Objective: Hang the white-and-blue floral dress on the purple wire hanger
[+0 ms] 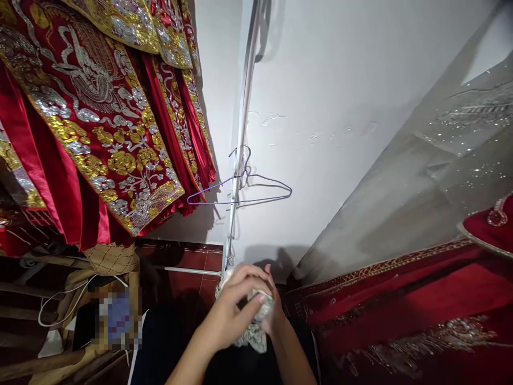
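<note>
At the lower middle of the head view, my left hand (240,307) curls over a bunched piece of light patterned cloth (252,342), thumb and fingers wrapped round it. My right hand (274,307) presses against the same cloth from the other side, its fingers partly hidden behind the left hand. Some of the cloth hangs below both hands in loose folds. Beyond them a thin purple wire hanger (264,201) hangs bare by a metal pole (237,133).
Red costumes (100,107) with gold and silver embroidery hang at the left. Below them stands a wooden chair (48,369) with a white cable and a blurred item. Sheer glittery fabric (380,187) and a dark red embroidered garment (420,310) hang at the right. Behind is a white wall (320,69).
</note>
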Tool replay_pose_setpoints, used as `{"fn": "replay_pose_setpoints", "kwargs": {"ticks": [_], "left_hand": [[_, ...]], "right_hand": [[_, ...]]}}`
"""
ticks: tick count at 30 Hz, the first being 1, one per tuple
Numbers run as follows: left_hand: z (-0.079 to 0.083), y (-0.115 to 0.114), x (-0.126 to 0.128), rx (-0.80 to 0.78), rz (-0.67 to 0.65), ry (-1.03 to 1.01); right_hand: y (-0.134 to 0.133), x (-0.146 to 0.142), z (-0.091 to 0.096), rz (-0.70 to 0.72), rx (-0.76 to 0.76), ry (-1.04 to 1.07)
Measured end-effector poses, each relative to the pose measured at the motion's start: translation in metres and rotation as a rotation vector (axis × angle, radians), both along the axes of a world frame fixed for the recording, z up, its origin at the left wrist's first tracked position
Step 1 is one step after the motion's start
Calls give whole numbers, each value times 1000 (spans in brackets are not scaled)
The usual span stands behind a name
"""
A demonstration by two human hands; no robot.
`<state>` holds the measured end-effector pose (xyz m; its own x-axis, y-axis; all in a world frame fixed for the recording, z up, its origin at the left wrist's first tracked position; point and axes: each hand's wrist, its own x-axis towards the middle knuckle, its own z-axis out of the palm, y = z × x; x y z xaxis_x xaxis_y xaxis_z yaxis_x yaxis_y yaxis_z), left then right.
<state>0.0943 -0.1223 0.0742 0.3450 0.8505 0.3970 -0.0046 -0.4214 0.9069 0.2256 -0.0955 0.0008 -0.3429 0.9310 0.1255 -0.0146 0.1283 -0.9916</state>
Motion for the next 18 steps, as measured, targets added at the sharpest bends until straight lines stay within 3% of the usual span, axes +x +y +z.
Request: {"fn": "replay_pose_setpoints", "kwargs": {"ticks": [3,5,7,9,10,12,14,16,18], "left_hand": [[-7,16,-32,72,94,44],[-20,23,-54,19,6,104],[-40,24,-71,-77,-97,201],[-59,22,-84,-158,-183,321],[-66,21,-91,-182,-211,371],[-70,23,-107,-187,-207,441],[-60,28,-126,-142,-78,498],[-43,34,-145,-69,101,575],[-28,36,-160,1,219,664]], "right_hand": [[-1,0,19,141,-290,174],[1,0,37,352,-386,104],[5,1,57,558,-308,-70],[13,2,79,608,-124,-211],[20,3,89,530,-17,-251],[38,2,105,233,161,-247],[64,-3,111,-116,277,-143],[94,-12,105,-342,317,-69],[122,-21,91,-412,299,-125]]}}
